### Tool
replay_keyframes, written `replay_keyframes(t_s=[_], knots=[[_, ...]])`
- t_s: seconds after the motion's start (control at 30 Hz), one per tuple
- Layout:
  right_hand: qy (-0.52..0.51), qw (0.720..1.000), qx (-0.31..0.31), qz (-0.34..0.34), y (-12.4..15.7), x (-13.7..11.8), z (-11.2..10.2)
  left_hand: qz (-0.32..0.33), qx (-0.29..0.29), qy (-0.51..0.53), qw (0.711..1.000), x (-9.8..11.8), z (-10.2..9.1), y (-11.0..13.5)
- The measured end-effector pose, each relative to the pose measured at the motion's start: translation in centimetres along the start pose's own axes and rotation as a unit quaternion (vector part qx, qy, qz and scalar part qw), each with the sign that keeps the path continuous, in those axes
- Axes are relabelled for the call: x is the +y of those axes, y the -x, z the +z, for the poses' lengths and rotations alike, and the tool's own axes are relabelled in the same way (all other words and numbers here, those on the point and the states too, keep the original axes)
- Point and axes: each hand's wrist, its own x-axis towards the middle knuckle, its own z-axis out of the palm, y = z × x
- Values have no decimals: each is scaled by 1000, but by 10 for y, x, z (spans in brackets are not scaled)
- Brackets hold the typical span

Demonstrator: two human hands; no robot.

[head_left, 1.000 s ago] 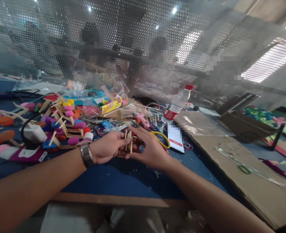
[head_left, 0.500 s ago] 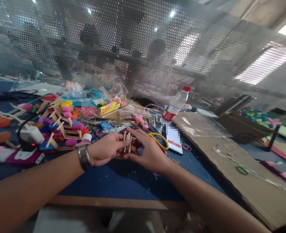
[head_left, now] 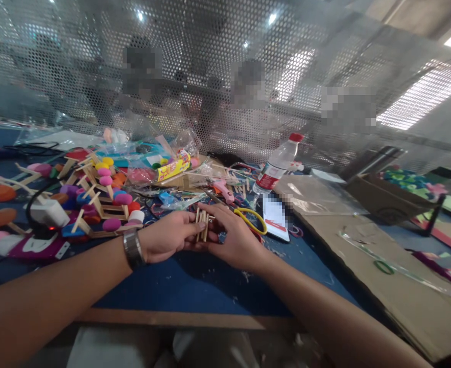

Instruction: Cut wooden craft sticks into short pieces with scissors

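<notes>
My left hand (head_left: 167,236), a metal watch on its wrist, and my right hand (head_left: 236,238) meet over the blue table top (head_left: 179,281). Between them they pinch a small bundle of short wooden sticks (head_left: 202,226), held upright. Fingers of both hands are closed round the bundle from either side. Just beyond my right hand lies a pair of yellow-handled scissors (head_left: 254,216).
A heap of wooden-stick models with coloured foam discs (head_left: 102,197) fills the left. A white plug block (head_left: 44,211), a pink glue gun (head_left: 225,188), a water bottle (head_left: 277,162), a phone (head_left: 276,219) and cardboard sheets (head_left: 366,255) lie around. A perforated metal screen (head_left: 210,76) stands behind, with people beyond it.
The two hands have stayed together on the stick bundle; the fingers have shifted slightly round it.
</notes>
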Motion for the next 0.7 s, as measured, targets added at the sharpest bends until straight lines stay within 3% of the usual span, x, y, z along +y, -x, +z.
replay_keyframes(t_s=[0.7], knots=[[-15,1000,4,-14,4,3,-2,3,-15,-22,1000,-4,-2,-5]])
